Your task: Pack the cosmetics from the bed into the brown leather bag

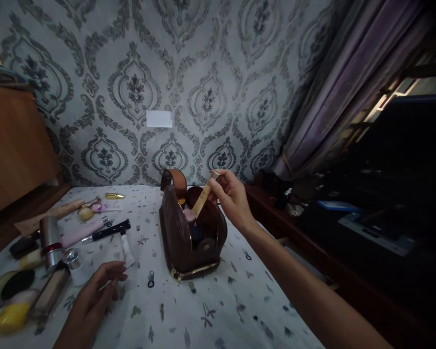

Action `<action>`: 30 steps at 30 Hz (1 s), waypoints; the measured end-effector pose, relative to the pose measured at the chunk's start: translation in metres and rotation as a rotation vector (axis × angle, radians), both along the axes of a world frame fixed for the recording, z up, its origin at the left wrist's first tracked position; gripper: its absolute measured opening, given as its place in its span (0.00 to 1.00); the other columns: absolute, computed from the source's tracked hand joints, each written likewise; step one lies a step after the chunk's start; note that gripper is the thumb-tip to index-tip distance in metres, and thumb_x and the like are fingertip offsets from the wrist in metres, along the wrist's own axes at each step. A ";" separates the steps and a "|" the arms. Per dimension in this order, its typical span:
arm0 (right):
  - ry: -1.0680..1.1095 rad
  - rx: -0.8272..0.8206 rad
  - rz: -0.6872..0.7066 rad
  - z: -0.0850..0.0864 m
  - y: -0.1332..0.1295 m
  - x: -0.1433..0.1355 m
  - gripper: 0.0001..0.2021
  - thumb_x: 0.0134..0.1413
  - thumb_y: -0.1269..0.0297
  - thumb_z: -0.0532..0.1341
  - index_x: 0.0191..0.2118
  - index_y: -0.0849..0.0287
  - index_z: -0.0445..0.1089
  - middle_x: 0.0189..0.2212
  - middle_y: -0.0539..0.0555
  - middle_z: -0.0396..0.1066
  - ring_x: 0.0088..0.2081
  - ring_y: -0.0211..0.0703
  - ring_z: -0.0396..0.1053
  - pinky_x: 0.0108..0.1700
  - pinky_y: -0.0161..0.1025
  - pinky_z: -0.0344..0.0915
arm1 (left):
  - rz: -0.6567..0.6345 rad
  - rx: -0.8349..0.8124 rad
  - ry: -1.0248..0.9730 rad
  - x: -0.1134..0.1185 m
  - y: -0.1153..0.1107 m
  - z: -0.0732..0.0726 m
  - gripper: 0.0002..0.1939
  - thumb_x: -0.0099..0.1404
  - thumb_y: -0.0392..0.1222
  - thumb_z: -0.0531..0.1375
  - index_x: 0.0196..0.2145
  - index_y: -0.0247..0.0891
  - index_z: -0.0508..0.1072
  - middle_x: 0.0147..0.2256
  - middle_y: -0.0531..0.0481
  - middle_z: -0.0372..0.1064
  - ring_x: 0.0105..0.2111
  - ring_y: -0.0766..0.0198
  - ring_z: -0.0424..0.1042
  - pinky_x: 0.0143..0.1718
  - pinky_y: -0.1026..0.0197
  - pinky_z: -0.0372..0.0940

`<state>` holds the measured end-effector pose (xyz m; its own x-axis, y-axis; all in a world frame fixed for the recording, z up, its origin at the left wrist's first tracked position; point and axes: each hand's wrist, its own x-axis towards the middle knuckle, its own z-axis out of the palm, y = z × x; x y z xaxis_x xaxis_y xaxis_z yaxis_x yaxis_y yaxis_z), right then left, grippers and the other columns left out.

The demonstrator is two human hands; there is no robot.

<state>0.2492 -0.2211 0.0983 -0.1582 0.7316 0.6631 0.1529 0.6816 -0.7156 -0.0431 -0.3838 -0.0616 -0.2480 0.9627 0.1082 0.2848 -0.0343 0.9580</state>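
My right hand (228, 194) pinches a slim gold cosmetic tube (203, 198) by its upper end, holding it tilted over the mouth of a brown makeup bag (174, 237). The bag stands unzipped, its front flap lowered, with a pink item (189, 214) and some dark items inside. My left hand (101, 293) rests low over the cloth with fingers loosely apart and nothing visible in them. Just beyond its fingertips lies a small white tube (127, 249). A silver-capped jar (72, 261) is also close to that hand.
Left of the bag lie several cosmetics: a black tube (109, 231), a pink tube (85, 232), a silver-and-red cylinder (51, 240), a yellow sponge (10, 317) and a gold lipstick-like tube (115, 196). A patterned white cloth (174, 315) covers the surface. Patterned wallpaper stands behind.
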 end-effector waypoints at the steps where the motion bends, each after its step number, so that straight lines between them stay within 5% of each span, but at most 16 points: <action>1: -0.069 0.040 -0.053 -0.002 0.004 0.004 0.14 0.61 0.52 0.58 0.46 0.56 0.62 0.30 0.47 0.66 0.25 0.36 0.66 0.26 0.34 0.63 | 0.013 0.004 -0.001 0.002 0.000 0.001 0.26 0.59 0.64 0.59 0.46 0.43 0.74 0.46 0.43 0.75 0.44 0.50 0.75 0.35 0.58 0.72; 9: -0.663 0.218 -0.371 -0.014 0.028 0.024 0.14 0.63 0.62 0.54 0.52 0.56 0.64 0.39 0.56 0.74 0.37 0.46 0.71 0.39 0.40 0.62 | -0.009 -0.027 -0.016 0.002 -0.001 0.005 0.27 0.56 0.66 0.61 0.44 0.44 0.76 0.45 0.43 0.76 0.44 0.49 0.76 0.36 0.57 0.73; 23: -0.994 0.237 -0.397 -0.032 0.045 0.030 0.09 0.60 0.64 0.60 0.45 0.57 0.72 0.35 0.56 0.73 0.39 0.48 0.66 0.42 0.41 0.59 | -0.049 -0.063 -0.005 -0.004 -0.001 -0.004 0.24 0.55 0.62 0.64 0.45 0.46 0.77 0.45 0.45 0.77 0.45 0.49 0.77 0.41 0.55 0.74; 30: -1.089 0.269 -0.400 -0.036 0.049 0.032 0.11 0.61 0.63 0.60 0.43 0.58 0.79 0.50 0.63 0.70 0.50 0.56 0.62 0.49 0.48 0.59 | -0.058 -0.072 0.033 -0.003 0.000 -0.003 0.26 0.54 0.65 0.63 0.44 0.46 0.78 0.45 0.45 0.77 0.47 0.47 0.76 0.45 0.52 0.73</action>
